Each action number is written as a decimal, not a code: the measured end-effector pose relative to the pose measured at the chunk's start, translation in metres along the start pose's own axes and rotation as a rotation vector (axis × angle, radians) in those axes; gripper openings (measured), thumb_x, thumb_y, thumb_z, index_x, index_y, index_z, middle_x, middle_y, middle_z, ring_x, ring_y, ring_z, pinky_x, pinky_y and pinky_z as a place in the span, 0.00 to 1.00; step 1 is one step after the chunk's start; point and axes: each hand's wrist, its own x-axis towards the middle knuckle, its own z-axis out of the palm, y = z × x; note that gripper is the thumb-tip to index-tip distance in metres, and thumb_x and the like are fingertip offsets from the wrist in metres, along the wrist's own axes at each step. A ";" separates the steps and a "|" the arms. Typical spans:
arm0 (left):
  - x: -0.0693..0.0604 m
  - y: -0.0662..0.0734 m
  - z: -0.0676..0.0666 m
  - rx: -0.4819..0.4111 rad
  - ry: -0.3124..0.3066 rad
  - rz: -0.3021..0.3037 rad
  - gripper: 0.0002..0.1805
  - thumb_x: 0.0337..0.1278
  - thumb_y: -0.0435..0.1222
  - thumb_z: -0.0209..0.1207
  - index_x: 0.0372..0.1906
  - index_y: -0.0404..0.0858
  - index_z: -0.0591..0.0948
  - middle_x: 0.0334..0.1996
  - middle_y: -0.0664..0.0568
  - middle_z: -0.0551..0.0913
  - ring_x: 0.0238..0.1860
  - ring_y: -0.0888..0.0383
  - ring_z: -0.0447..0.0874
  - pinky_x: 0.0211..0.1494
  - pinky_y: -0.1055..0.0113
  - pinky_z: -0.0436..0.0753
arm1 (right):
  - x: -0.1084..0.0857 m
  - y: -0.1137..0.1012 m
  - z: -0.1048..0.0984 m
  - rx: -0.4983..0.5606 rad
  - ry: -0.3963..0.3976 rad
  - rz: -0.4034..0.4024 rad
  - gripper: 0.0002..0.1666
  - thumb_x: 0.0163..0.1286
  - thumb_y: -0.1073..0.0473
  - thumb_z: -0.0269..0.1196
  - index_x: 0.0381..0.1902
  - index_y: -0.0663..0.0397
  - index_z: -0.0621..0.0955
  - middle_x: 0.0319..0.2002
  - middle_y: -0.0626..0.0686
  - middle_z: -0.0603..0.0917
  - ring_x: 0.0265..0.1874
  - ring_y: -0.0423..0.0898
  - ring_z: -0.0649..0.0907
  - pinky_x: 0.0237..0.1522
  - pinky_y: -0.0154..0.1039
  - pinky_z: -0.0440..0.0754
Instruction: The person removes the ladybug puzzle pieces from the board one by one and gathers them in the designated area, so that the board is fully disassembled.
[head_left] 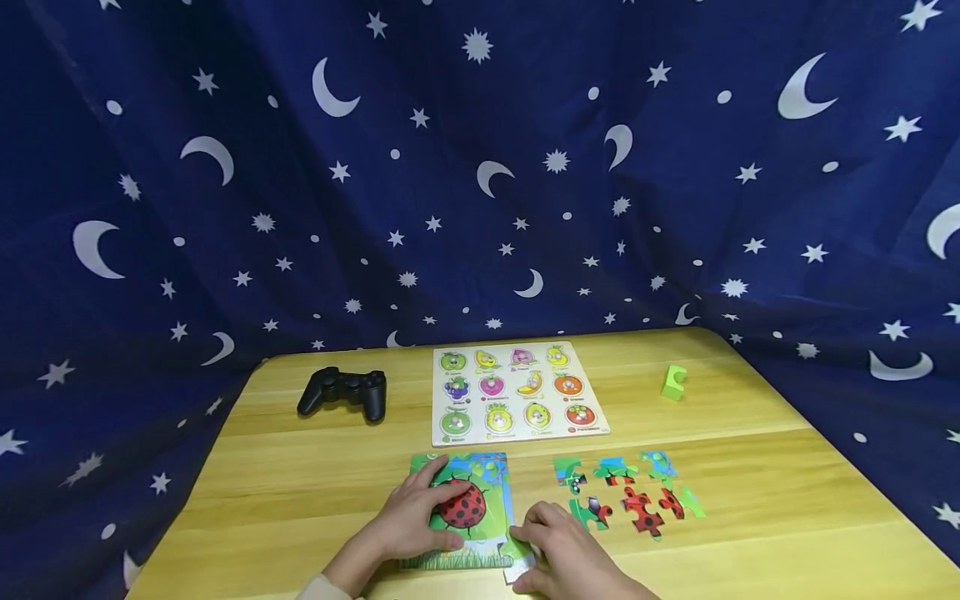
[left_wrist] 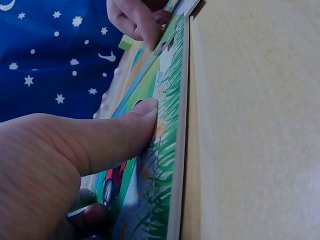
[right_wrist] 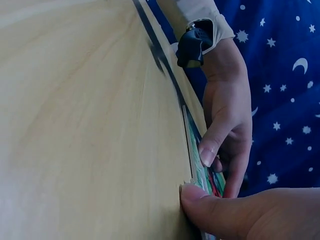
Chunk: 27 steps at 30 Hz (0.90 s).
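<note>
A ladybug jigsaw board [head_left: 487,477] with a grassy lower border lies at the table's near middle. My left hand [head_left: 411,518] rests on it with fingers spread; in the left wrist view the thumb [left_wrist: 125,130] presses near the grass border. At the board's lower right corner my right hand [head_left: 570,557] pinches a green and whitish jigsaw piece [head_left: 517,570], partly covered by the fingers. The piece overlaps or meets the board's edge; which, I cannot tell. Right of this hand lie several loose jigsaw pieces [head_left: 643,510] with ladybug, leaf and sky parts.
Behind the jigsaw lies a fruit peg puzzle board [head_left: 512,392]. A black game controller [head_left: 343,392] sits at the back left, and a small green block [head_left: 673,382] at the back right. A dark blue star-and-moon curtain [head_left: 450,208] hangs behind the wooden table [head_left: 285,483].
</note>
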 end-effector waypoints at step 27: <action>0.005 0.002 0.000 -0.002 -0.034 0.023 0.38 0.43 0.55 0.72 0.66 0.57 0.76 0.76 0.39 0.56 0.72 0.29 0.56 0.59 0.25 0.61 | -0.147 0.103 -0.071 -0.062 0.469 0.424 0.16 0.52 0.60 0.76 0.40 0.46 0.87 0.42 0.27 0.76 0.34 0.22 0.74 0.31 0.20 0.72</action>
